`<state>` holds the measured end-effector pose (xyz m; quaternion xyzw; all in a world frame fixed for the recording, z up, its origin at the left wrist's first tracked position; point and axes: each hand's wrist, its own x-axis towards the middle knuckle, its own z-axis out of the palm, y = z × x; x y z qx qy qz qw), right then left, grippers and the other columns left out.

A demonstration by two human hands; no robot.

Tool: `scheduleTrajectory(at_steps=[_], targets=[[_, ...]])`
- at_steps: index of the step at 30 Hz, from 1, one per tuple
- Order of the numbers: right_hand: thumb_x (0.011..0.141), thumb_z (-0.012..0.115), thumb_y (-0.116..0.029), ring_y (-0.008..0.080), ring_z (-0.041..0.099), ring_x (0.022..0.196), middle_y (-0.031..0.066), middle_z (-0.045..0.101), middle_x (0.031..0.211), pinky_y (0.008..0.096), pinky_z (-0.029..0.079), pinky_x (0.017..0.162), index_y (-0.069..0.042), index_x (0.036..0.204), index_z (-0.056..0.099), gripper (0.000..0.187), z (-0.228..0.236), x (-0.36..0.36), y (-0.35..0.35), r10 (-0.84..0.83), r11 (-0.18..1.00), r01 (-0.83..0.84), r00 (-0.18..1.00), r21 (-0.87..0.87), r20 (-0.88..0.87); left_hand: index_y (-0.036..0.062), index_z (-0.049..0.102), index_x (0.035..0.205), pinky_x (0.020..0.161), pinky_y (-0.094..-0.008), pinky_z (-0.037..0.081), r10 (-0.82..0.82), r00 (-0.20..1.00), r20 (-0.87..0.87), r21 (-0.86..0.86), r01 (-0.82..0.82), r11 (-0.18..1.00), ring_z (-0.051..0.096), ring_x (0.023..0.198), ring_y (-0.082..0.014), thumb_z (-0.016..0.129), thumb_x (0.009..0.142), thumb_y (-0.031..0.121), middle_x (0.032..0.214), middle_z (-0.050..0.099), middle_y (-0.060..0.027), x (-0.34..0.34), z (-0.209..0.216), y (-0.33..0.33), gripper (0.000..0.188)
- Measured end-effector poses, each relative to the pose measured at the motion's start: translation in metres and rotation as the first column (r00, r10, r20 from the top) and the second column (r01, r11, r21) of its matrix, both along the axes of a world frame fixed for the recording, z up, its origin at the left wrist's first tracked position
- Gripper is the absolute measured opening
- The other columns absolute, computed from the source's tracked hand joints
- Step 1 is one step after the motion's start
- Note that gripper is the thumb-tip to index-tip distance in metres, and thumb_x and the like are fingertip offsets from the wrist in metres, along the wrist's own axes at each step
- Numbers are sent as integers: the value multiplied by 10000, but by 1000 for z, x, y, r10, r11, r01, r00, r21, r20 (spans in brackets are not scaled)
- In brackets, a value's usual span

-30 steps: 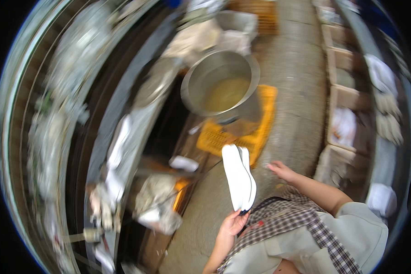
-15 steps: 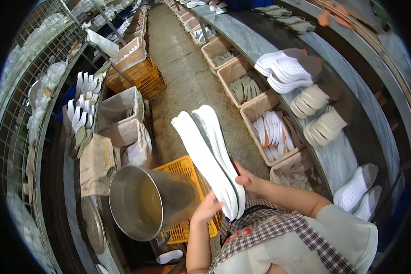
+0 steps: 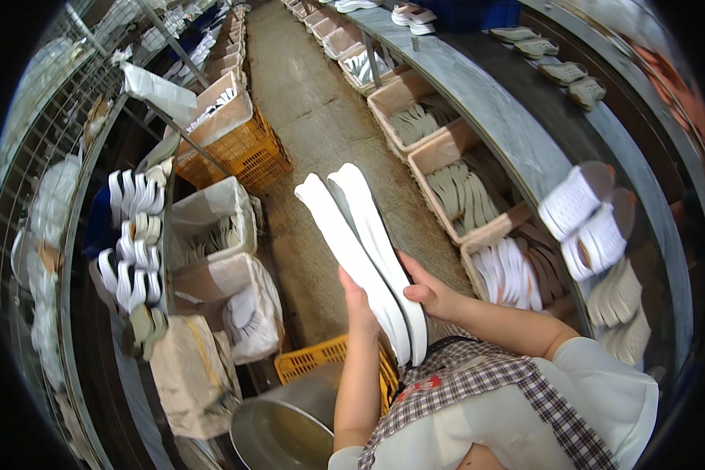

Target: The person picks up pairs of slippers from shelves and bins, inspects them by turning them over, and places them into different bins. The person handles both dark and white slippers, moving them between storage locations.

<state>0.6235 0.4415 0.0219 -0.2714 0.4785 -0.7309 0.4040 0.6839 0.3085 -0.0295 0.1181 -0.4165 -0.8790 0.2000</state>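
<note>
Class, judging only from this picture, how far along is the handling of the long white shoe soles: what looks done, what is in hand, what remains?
Done: rows of white soles already stand sorted in the cardboard boxes under the grey bench. In hand: the left hand and right hand hold a pair of long white shoe soles together, upright. Left: this pair lies in no box yet.

Concrete floor (image 3: pixel 321 133) with shoe-sole boxes (image 3: pixel 446 168)

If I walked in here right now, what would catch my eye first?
Most likely the pair of long white shoe soles held up at the centre, the left hand and right hand gripping their lower ends. Then the boxes of more soles under the long grey bench on the right, and the orange crate across the aisle.
</note>
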Motion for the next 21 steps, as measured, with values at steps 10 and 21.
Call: scheduleTrajectory(at_steps=[10,21], targets=[[796,550,-525,258,200,1355,180,195,1462,366,166,1103,26,1444,77,973,-19,-238,-174,67,998,-67,998,9,-20,22,425,1227,780,-293,514,79,991,108,-115,-66,991,584,934,-158,499,939,205,1062,559,-85,-223,16,-167,350],[827,254,-717,319,461,1140,178,456,1285,498,394,924,-73,1334,397,832,-4,-489,-408,229,882,-470,505,43,832,22,410,1253,777,-404,552,-118,896,429,395,-69,916,617,963,-256,484,951,292,1099,586,-159,-445,-4,-389,412]])
